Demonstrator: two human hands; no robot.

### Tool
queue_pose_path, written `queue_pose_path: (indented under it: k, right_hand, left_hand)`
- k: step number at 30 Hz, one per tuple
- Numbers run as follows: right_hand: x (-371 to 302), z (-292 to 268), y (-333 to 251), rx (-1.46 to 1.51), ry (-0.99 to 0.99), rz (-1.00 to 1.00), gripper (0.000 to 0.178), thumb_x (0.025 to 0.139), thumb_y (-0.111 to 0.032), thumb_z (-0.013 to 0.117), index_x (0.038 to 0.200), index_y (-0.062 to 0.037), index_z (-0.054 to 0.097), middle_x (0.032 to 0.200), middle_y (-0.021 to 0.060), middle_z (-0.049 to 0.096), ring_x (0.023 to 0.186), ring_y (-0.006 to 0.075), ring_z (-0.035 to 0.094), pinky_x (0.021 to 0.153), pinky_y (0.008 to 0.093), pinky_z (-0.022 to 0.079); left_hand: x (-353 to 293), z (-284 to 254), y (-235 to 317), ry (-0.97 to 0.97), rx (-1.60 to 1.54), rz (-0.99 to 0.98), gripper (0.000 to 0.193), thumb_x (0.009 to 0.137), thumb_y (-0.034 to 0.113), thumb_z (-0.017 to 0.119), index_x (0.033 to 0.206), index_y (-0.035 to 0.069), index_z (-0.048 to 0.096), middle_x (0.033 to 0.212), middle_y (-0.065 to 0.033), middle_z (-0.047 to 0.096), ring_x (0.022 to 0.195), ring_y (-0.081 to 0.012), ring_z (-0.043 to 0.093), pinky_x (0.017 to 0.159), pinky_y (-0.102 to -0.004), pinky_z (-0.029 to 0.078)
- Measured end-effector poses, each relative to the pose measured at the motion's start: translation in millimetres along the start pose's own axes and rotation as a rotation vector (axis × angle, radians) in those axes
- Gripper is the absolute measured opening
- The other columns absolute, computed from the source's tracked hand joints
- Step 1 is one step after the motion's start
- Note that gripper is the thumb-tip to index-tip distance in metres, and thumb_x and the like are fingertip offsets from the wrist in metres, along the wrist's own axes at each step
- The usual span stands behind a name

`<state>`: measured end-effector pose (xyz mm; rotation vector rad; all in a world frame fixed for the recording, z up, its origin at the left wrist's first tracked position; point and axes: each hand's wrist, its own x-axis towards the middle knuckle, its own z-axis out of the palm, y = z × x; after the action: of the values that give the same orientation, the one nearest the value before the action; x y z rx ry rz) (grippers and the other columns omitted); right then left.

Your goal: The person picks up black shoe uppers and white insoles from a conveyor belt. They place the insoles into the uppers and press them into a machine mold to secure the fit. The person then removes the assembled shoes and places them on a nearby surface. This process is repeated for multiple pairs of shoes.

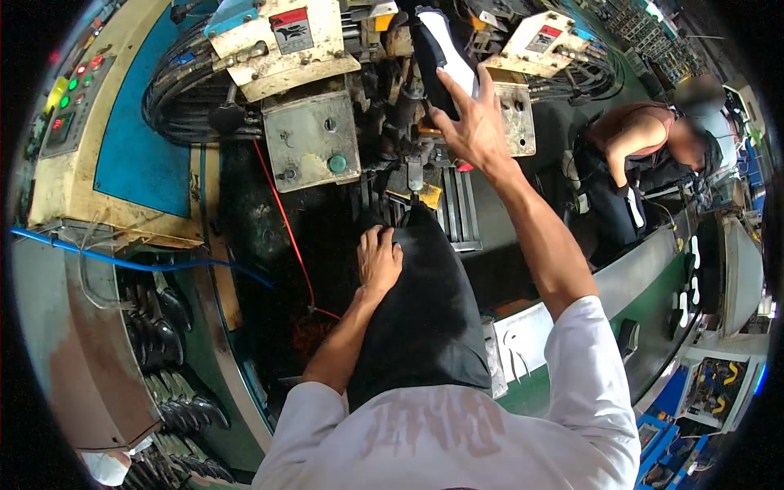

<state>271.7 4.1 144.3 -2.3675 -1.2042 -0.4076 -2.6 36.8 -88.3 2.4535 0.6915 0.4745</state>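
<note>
While half-spread right hand (474, 122) touches long, white-faced black shoe piece (448, 51) at grimy cream metal machine (282, 72), grip unclear, my loosely curled left hand (380, 263) lies on black trousers (420, 314), seemingly empty. Likely step: positioning piece; next move wants steady fingers.

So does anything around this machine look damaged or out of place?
The cream square metal box is stained and scuffed. A thin red cord runs exposed beside it, looking untidy. The black-and-white shoe at the right hand shows no obvious damage.
</note>
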Motion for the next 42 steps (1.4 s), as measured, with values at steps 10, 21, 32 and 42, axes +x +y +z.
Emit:
queue_pose_path:
  k: [10,21,32,42]
  right_hand:
    - [-18,26,-41,0.007,-0.032,-0.074,0.085,0.090,-0.033,0.080,0.166,-0.0215,0.042,0.163,0.0513,0.009,0.139,0.0675,0.040,0.118,0.0624,0.038]
    - [24,52,-31,-0.003,0.090,-0.073,0.081,0.089,-0.025,0.077,0.163,-0.0164,0.043,0.164,0.0463,0.016,0.125,0.0641,0.048,0.108,0.0645,0.046]
    - [148,74,-14,-0.105,0.036,-0.094,0.081,0.093,-0.034,0.072,0.165,-0.0122,0.040,0.154,0.0550,0.026,0.125,0.0704,0.048,0.106,0.0689,0.043]
    - [161,38,-31,-0.011,-0.015,-0.029,0.081,0.089,-0.027,0.074,0.163,-0.0172,0.043,0.158,0.0523,0.023,0.120,0.0690,0.050,0.103,0.0665,0.048]
  left_hand:
    - [-3,-6,-10,0.007,0.066,-0.017,0.040,0.092,0.019,0.074,0.127,0.002,0.070,0.137,-0.0178,0.057,0.132,-0.0385,0.051,0.107,-0.0537,0.047]
    - [-3,-11,-12,0.001,0.109,-0.014,0.036,0.093,0.017,0.073,0.126,0.003,0.071,0.137,-0.0168,0.058,0.132,-0.0389,0.052,0.106,-0.0535,0.047]
    - [6,-3,-16,-0.026,0.083,-0.042,0.037,0.091,0.016,0.074,0.126,0.004,0.072,0.136,-0.0170,0.056,0.131,-0.0385,0.052,0.106,-0.0530,0.047]
    - [7,2,-9,-0.063,0.062,-0.014,0.037,0.092,0.015,0.073,0.127,0.006,0.070,0.136,-0.0179,0.056,0.131,-0.0403,0.052,0.106,-0.0540,0.047]
